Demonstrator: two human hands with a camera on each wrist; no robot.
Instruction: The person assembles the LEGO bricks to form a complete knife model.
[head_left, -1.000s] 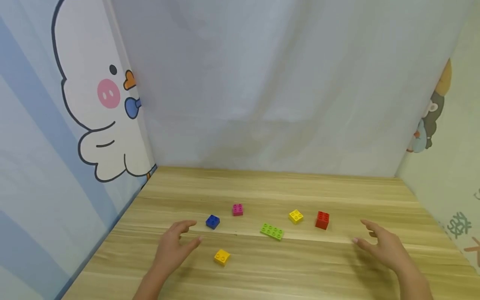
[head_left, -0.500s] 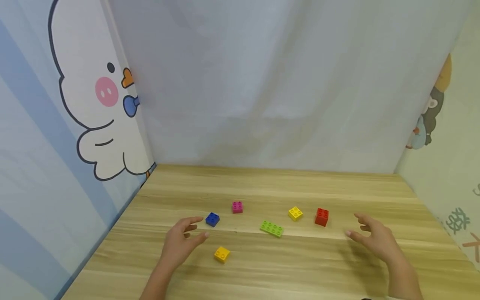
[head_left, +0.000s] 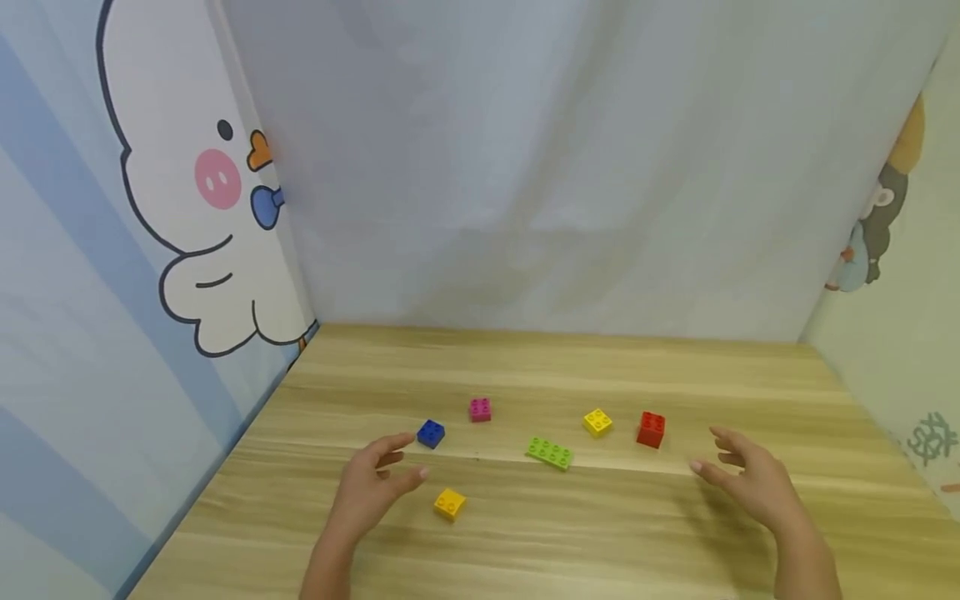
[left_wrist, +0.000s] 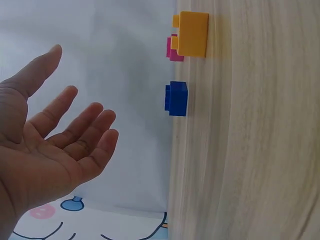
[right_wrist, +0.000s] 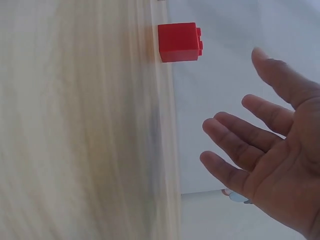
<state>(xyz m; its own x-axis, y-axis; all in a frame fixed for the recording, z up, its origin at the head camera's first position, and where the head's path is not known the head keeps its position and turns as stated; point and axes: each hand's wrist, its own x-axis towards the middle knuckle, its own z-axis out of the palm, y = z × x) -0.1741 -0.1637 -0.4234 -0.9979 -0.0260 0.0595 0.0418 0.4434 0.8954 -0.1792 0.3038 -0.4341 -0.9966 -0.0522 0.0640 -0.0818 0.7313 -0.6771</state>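
Observation:
My left hand (head_left: 371, 487) hovers over the table with fingers spread and nothing in them, close to the blue brick (head_left: 431, 433) and the orange-yellow brick (head_left: 450, 504). In the left wrist view the blue brick (left_wrist: 178, 98) stands apart from the left hand (left_wrist: 65, 140). My right hand (head_left: 753, 483) is held above the table to the right of the red brick (head_left: 651, 429), empty and relaxed. The right wrist view shows the red brick (right_wrist: 179, 42) beyond the fingertips of the right hand (right_wrist: 275, 145).
A pink brick (head_left: 480, 409), a long lime green brick (head_left: 550, 452) and a yellow brick (head_left: 597, 422) lie in the middle of the wooden table (head_left: 570, 542). A grey curtain (head_left: 525, 167) hangs behind it, with patterned walls at both sides.
My left hand has moved right and slightly up, nearer the blue brick. My right hand has shifted left toward the red brick. The view has turned slightly; the bricks lie as before.

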